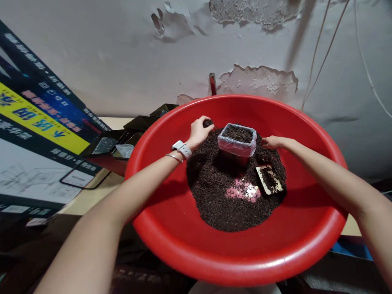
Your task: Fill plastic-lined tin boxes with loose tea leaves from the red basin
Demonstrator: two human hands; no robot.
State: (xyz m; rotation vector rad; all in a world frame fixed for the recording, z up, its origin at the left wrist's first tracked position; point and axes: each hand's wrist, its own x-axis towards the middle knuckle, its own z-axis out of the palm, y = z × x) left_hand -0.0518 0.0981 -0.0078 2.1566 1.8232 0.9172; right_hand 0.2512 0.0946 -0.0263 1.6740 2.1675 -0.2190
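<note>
My left hand (199,131) is closed around a dark clump of tea-like leaves (208,123), above the far left part of the heap. To its right stands a small box lined with clear plastic (237,147), filled near its rim with the same dark leaves. On the box's other side, my right hand (273,142) is low over the heap with its fingers curled together; what they hold, if anything, is hidden. A shallow gold-coloured tray or lid (262,179) lies tilted on the loose dark leaves (226,214), with some scattered inside.
A large red basin (239,265) surrounds the heap, its pinkish bottom showing in one patch. Left of it are dark open containers (134,124), one with clear plastic, and a big printed carton (39,122). Behind rises a peeling wall (122,53) with hanging cords (318,61).
</note>
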